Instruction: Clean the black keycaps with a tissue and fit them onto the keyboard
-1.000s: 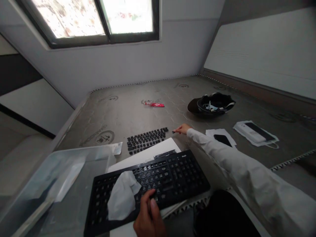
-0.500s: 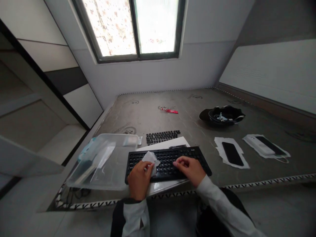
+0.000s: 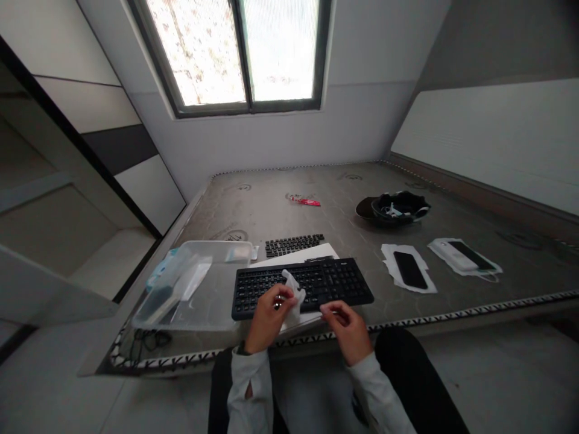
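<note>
A black keyboard [image 3: 344,282] lies near the front edge of the mattress, partly on a white board [image 3: 316,250]. My left hand [image 3: 268,316] pinches a crumpled white tissue [image 3: 296,294] above the keyboard's front edge. To its right, my right hand [image 3: 348,331] is just in front of the keyboard, thumb and fingertips pressed together. Whatever those fingertips may hold is too small to make out. Behind the board sit rows of black keycaps [image 3: 294,245].
At left stands a clear plastic bin [image 3: 212,313] with papers and packets inside. Rightward lie a black phone [image 3: 410,269] on white tissue, a second phone with a white power bank [image 3: 461,258], and a dark cap [image 3: 393,209]. A red wrapper [image 3: 307,201] lies farther back. Black cable [image 3: 149,340] is by the bin.
My left hand has lifted the tissue and brought it rightward. My right hand has drawn back from over the keys to the keyboard's front edge. The view has shifted slightly.
</note>
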Action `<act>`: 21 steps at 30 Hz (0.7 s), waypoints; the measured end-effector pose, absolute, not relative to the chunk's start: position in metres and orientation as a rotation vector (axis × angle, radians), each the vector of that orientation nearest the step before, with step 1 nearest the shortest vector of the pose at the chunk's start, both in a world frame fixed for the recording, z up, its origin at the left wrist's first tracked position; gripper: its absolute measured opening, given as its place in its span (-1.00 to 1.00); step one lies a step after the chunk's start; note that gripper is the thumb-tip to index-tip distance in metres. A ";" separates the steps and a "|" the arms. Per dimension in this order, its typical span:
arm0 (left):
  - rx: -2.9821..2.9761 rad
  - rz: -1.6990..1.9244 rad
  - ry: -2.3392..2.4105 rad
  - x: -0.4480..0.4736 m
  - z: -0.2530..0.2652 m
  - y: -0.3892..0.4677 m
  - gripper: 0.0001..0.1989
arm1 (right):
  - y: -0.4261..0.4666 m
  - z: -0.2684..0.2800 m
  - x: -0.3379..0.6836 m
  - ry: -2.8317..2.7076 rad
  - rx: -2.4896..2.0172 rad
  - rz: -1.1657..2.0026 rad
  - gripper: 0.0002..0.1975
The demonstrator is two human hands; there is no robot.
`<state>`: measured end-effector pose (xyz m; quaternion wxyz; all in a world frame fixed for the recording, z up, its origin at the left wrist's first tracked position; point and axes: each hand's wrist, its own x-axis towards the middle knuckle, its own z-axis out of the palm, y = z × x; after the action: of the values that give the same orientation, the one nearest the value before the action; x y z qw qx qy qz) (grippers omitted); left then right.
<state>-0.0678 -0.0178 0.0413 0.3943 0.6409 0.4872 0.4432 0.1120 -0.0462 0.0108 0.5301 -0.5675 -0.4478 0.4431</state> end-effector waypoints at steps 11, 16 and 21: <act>1.280 1.082 1.067 -0.012 0.053 -0.029 -0.75 | -0.062 0.034 0.124 -1.209 -1.353 0.969 -0.73; 1.268 1.070 1.144 -0.014 0.064 -0.034 -0.72 | -0.065 0.053 0.139 -1.542 -1.418 0.708 -0.78; 1.324 1.071 1.217 -0.014 0.068 -0.037 -0.78 | -0.064 0.059 0.147 -1.666 -1.315 0.640 -0.80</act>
<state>-0.0142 -0.0368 0.0676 0.5007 0.5475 0.5033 0.4430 0.1466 -0.0643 0.0592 0.4461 -0.5309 -0.6726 0.2584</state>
